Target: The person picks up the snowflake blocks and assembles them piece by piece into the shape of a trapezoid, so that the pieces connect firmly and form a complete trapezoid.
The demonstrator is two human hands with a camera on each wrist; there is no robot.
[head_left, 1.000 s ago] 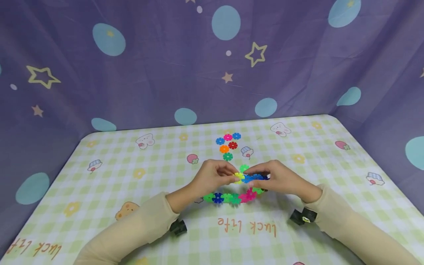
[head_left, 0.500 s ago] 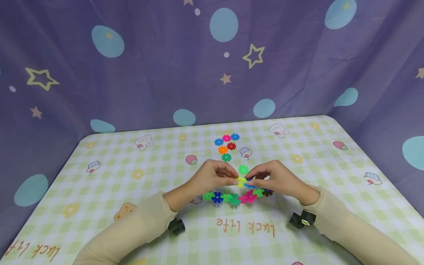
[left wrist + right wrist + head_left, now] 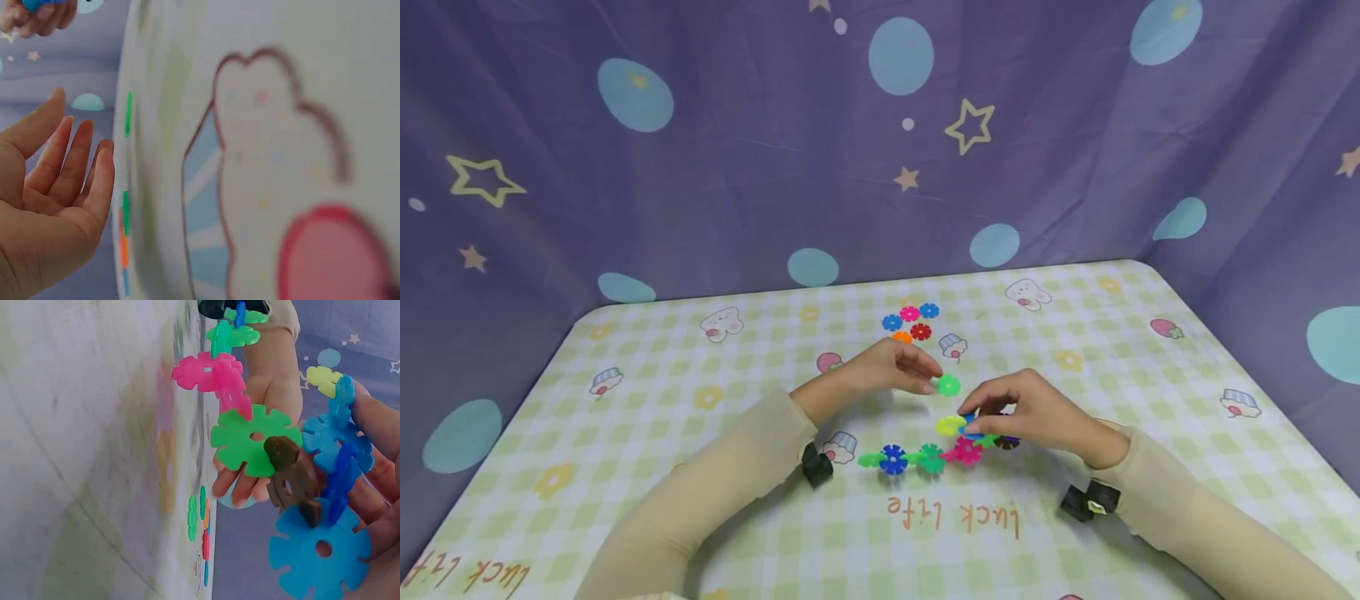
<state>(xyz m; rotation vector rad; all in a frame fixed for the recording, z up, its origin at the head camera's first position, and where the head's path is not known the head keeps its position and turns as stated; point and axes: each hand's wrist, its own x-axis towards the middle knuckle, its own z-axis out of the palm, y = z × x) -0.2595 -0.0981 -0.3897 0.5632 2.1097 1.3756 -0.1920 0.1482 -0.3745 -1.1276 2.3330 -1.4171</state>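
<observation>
Chain (image 3: 936,454) of snowflake discs, lying on the near middle of the table (image 3: 625,450), its right end lifted off the cloth. Your right hand (image 3: 1037,412) pinches that end, fingers curled round the blue discs (image 3: 322,547), with a yellow disc (image 3: 950,426) at the tip. Your left hand (image 3: 880,375), fingers straight and relaxed, reaches the loose green disc (image 3: 948,385) just beyond the chain; the head view shows fingertips at its edge, whether touching cannot be told. Far of it lies a small cluster of spare discs (image 3: 911,321). Step in hand, as judged: fetching the next piece. The next move calls for you to pinch the green disc and line its slot up with the yellow disc.
</observation>
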